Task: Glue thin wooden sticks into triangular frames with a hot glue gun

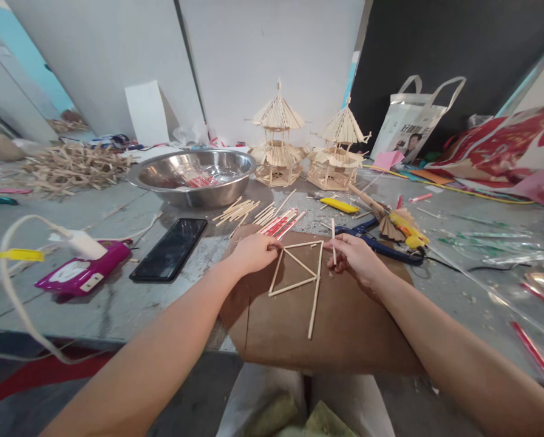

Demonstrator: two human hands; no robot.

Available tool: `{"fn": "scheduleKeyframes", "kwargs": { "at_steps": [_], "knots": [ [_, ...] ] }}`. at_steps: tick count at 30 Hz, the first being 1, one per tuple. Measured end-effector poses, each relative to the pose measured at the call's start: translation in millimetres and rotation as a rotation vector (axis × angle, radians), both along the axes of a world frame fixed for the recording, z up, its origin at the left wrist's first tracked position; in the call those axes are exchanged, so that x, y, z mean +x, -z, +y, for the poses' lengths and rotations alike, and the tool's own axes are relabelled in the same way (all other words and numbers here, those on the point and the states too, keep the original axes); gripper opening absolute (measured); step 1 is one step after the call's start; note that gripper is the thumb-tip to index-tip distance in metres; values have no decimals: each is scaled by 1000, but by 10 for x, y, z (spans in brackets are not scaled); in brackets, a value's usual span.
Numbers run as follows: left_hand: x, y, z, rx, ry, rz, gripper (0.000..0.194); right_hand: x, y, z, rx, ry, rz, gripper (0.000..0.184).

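Observation:
A flat frame of thin wooden sticks (294,291) lies on a brown board (281,340). Sticks cross inside its outline, and one long stick runs down past the lower right joint. My left hand (256,252) is closed, its fingertips pinching the frame's upper left corner. Between the thumb and fingers of my right hand (354,255) a short wooden stick (333,233) stands nearly upright, beside the frame's upper right corner. Just beyond my left hand are red-and-white wrapped sticks (283,223) and loose bare sticks (238,210).
Two stick-built pagoda models (278,136) stand at the back, right of a steel bowl (194,176). A phone (169,249) and purple power strip (83,267) lie left. At right are a yellow cutter (339,204), blue-handled pliers (381,246) and a glue gun (408,230).

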State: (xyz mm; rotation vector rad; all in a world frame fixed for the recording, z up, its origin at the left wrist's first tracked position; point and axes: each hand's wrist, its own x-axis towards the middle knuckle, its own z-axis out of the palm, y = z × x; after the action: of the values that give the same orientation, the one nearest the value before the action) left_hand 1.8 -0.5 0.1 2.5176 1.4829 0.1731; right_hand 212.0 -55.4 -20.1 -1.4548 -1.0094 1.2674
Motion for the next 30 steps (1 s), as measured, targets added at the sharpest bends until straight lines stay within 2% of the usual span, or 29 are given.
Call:
{"fn": "scheduleKeyframes", "kwargs": {
  "at_steps": [18, 30],
  "knots": [
    [4, 11, -2, 39, 27, -6, 34, 24, 3, 7, -66, -23, 68, 10],
    [11, -11, 1, -20, 4, -36, 35, 35, 18, 15, -47, -36, 102, 9]
  ]
}}
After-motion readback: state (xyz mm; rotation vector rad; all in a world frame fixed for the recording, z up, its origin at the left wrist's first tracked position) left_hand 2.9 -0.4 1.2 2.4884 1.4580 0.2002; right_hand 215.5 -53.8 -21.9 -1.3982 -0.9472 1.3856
